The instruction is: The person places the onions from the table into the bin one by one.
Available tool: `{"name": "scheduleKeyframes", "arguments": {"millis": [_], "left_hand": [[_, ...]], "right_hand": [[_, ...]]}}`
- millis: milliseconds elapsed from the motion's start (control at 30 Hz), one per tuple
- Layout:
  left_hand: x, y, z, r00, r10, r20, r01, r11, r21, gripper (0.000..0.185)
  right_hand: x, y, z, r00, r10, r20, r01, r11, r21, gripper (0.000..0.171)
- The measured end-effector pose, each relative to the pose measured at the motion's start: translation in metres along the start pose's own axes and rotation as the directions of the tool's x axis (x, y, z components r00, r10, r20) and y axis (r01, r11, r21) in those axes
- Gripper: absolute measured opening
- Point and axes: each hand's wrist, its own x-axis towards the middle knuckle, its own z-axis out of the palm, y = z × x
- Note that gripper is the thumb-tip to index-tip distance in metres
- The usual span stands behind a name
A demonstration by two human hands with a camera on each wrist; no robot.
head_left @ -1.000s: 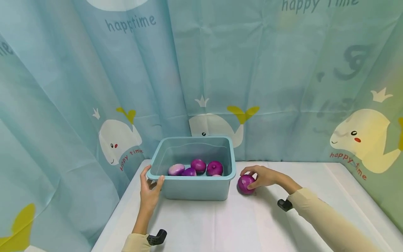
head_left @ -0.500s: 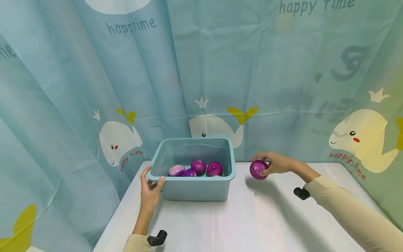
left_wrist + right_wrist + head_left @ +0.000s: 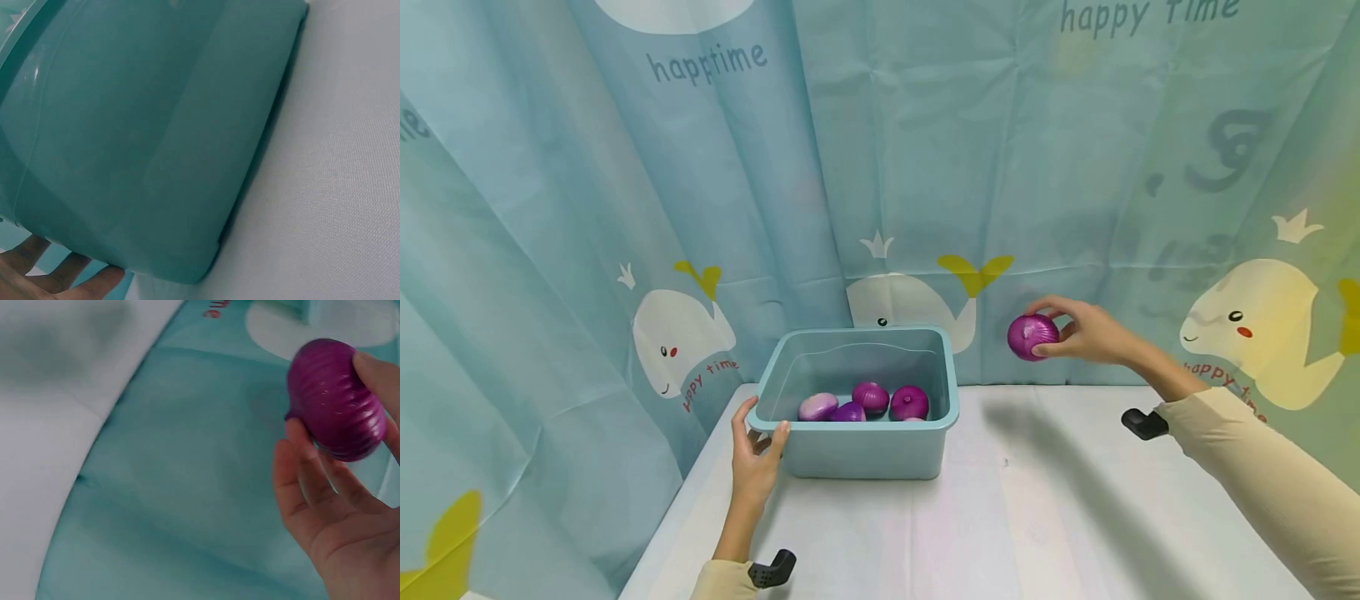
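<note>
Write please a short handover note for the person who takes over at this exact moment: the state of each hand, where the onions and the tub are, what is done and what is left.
Right hand: holds one purple onion in the air, to the right of the tub and above its rim height.
Left hand: grips the tub's near left corner, thumb on the rim.
Teal plastic tub: stands on the white table near the whale curtain.
Done: at least four onions lie in the tub.
Left: the held onion is not yet in the tub. No other onion shows on the table.
</note>
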Motion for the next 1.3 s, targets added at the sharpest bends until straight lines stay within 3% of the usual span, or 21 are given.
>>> {"name": "scheduleKeyframes", "arguments": {"millis": [167,333,867,1300], "left_hand": [[-0.001,0.0,0.001,1.0,0.011,-0.013,-0.011,1.0,0.003,0.072],[-0.001,-0.003,0.001,1.0,0.007,-0.015,-0.007,1.0,0.004,0.07],[-0.001,-0.003,0.002,1.0,0.006,-0.022,-0.006,1.0,-0.005,0.074],[-0.001,-0.002,0.001,0.999,0.006,-0.033,-0.005,1.0,0.021,0.074]], "right_hand": [[0.003,-0.001,-0.007,0.993,0.019,-0.118,-0.02,1.0,-0.011,0.056],[0.005,-0.001,-0.009,0.987,0.028,-0.16,-0.031,0.999,-0.015,0.057],[0.003,-0.004,-0.008,0.991,0.045,-0.128,-0.047,0.999,-0.013,0.059],[0.038,-0.025,0.017,0.997,-0.05,-0.061,0.049,0.999,-0.02,0.056]]}}
